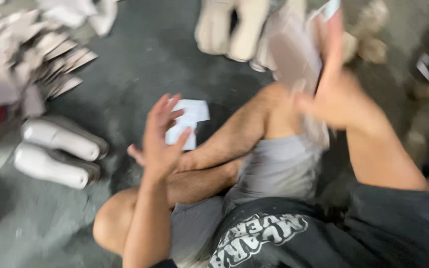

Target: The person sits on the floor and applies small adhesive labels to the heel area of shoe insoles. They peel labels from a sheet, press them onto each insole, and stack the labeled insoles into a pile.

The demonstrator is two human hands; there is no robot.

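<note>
I sit cross-legged on a dark floor. My left hand is raised above my knee with its fingers spread and nothing in it. Just beyond it, white paper pieces lie on the floor. My right hand is lifted higher at the right and grips a flat, greyish sheet-like piece, blurred by motion, that hangs down towards my leg.
Two white shoe soles lie at the left. A heap of flat grey and white cut pieces fills the upper left. Beige shoe parts rest at the top centre. Dark clutter lines the right edge.
</note>
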